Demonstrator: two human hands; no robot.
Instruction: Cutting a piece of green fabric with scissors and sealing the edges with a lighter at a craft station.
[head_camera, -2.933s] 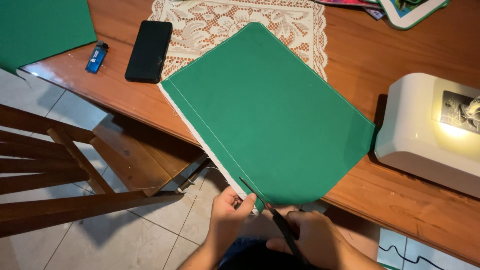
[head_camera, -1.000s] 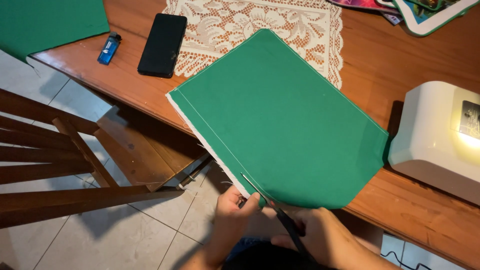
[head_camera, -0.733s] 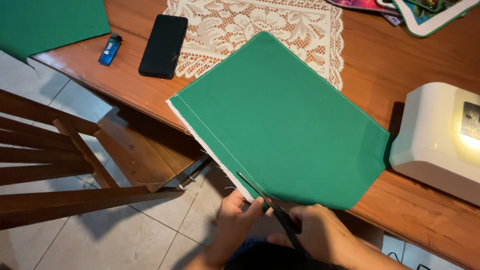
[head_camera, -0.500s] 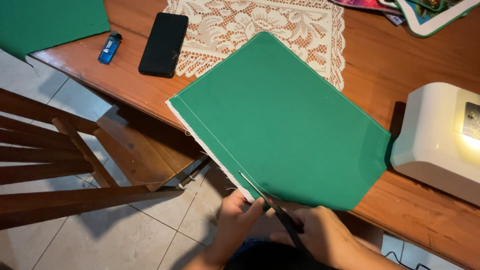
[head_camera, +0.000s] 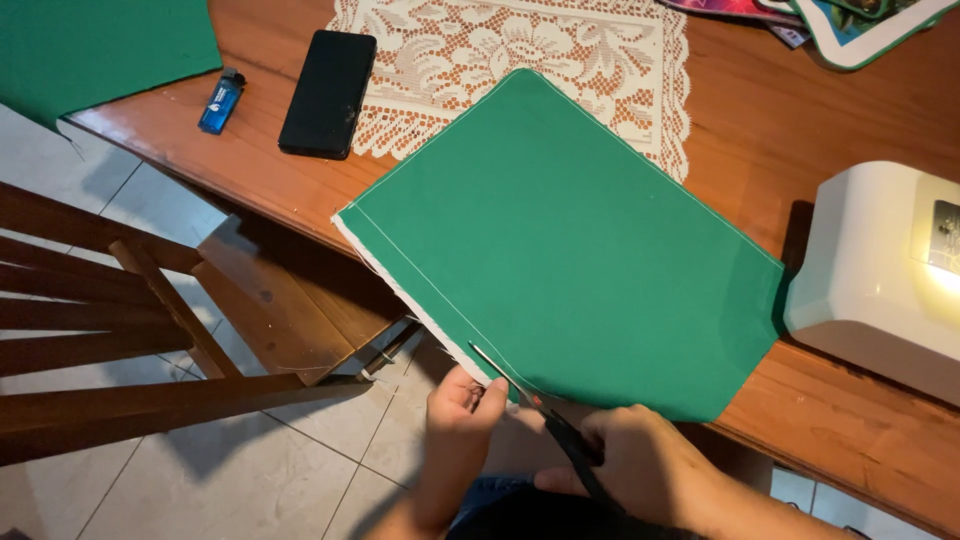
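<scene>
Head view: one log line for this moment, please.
left hand: pinching cloth edge | right hand: holding scissors, blades at cloth's white edge | cloth: overhangs table | nearby: phone, lighter

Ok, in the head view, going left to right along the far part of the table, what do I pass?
Green cloth at the corner → blue lighter → black phone → lace mat → white sewing machine, nearer along the right edge.
</scene>
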